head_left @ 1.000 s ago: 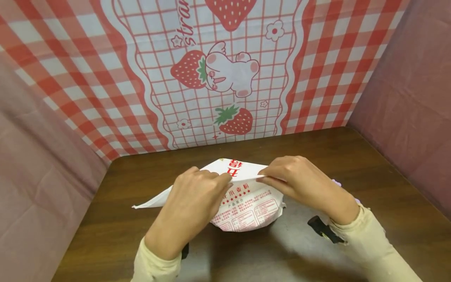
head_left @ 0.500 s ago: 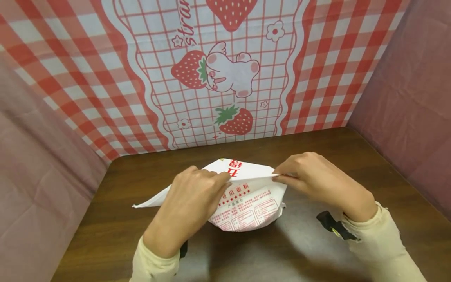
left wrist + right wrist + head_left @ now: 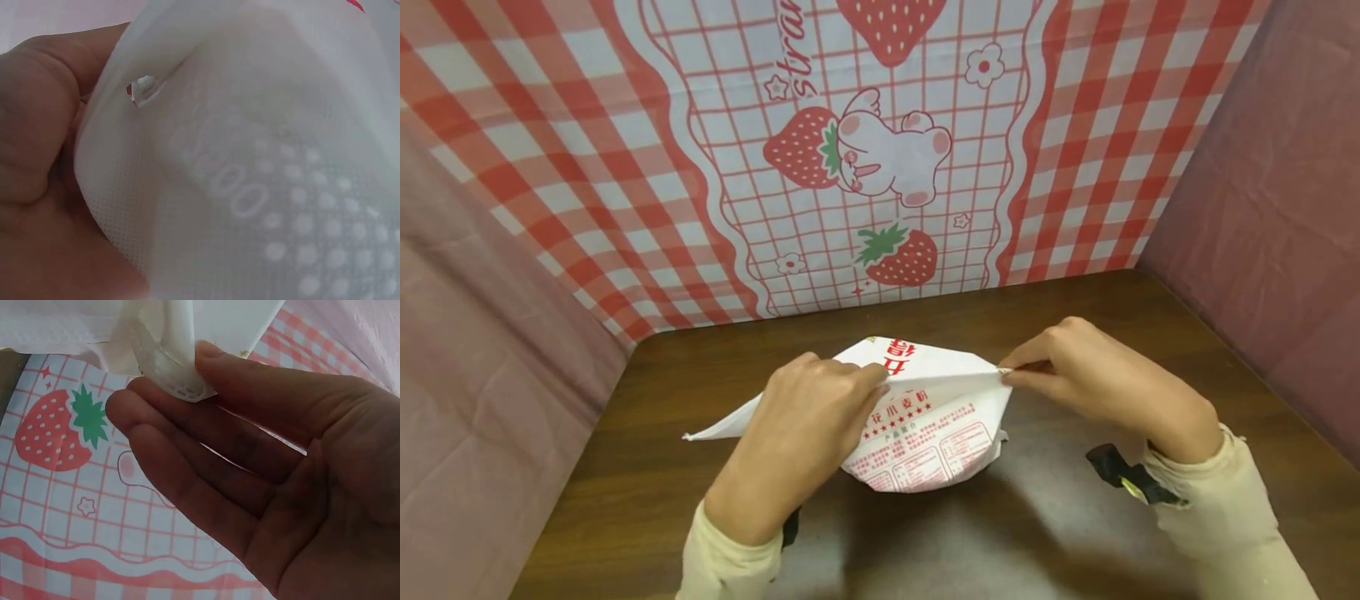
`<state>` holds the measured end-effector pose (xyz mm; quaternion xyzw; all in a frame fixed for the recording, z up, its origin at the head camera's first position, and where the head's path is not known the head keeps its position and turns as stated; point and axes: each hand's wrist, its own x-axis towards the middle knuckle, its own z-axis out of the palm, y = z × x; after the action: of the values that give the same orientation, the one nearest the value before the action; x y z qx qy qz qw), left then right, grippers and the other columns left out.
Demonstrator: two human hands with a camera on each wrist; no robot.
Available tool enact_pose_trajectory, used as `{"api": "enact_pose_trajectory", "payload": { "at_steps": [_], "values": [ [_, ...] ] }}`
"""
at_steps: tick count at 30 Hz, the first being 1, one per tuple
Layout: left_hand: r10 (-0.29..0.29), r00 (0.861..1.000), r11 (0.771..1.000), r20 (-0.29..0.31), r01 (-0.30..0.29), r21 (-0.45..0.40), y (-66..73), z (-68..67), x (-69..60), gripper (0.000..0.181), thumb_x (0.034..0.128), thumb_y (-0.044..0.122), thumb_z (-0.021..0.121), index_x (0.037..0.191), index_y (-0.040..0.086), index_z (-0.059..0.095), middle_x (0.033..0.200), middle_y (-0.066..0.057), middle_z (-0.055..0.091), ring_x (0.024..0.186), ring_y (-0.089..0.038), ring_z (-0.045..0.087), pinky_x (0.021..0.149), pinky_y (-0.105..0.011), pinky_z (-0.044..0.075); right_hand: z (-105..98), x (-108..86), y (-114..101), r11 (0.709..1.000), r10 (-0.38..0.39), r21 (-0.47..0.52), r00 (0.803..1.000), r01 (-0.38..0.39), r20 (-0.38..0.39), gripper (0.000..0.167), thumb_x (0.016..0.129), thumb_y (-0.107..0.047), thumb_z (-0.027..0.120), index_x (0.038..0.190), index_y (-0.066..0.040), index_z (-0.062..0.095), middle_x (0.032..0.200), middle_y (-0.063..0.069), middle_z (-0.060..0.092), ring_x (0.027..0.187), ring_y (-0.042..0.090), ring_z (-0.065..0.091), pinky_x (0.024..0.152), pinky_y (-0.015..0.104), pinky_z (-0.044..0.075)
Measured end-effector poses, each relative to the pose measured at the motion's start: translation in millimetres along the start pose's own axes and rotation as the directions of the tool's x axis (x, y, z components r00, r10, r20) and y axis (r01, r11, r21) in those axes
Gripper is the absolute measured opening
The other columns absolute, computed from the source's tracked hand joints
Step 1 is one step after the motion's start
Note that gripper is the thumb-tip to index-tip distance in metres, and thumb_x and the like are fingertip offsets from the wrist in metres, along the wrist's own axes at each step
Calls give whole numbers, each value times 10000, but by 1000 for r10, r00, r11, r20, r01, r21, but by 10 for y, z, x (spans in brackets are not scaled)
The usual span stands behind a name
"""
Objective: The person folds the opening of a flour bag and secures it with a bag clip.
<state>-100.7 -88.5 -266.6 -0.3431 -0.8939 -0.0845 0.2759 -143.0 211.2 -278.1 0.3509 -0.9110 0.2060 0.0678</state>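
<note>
A white flour bag with red print stands bulging on the table, its top edge stretched between both hands. My left hand grips that edge on the left, fingers curled over it. In the left wrist view the left hand lies against the thin bag material, where a small hole shows. At the edge's right corner, my right hand pinches the bag between thumb and fingers. The right wrist view shows the right hand holding the folded bag corner. The bag's contents are hidden.
The brown wooden table runs back to a red-and-white strawberry cloth. Pink cloth hangs at the left and right. A pointed white flap of the bag sticks out leftward. Black straps are on the wrists.
My right hand has slid right along the bag's top edge to its corner, and more of the edge shows between the hands. The left hand has barely moved and keeps its grip.
</note>
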Motion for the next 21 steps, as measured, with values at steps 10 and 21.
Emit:
{"api": "enact_pose_trajectory", "payload": {
  "at_steps": [10, 21],
  "values": [
    [21, 1000, 1000, -21, -21, 13, 23, 54, -4, 323, 884, 98, 700, 640, 173, 503, 498, 97, 389, 438, -111, 440, 510, -286, 361, 15, -209, 183, 1000, -14, 14, 994, 16, -107, 197, 842, -174, 800, 1035, -201, 771, 944, -169, 726, 774, -44, 627, 658, 169, 503],
    [14, 1000, 999, -17, -13, 36, -3, 14, 3, 305, 878, 87, 697, 642, 173, 523, 494, 95, 398, 433, -117, 436, 497, -285, 349, 161, -435, 444, 992, 35, -113, 969, -65, -246, 227, 786, -118, 825, 1000, -175, 771, 907, -119, 733, 762, -32, 611, 683, 108, 448]
  ]
}}
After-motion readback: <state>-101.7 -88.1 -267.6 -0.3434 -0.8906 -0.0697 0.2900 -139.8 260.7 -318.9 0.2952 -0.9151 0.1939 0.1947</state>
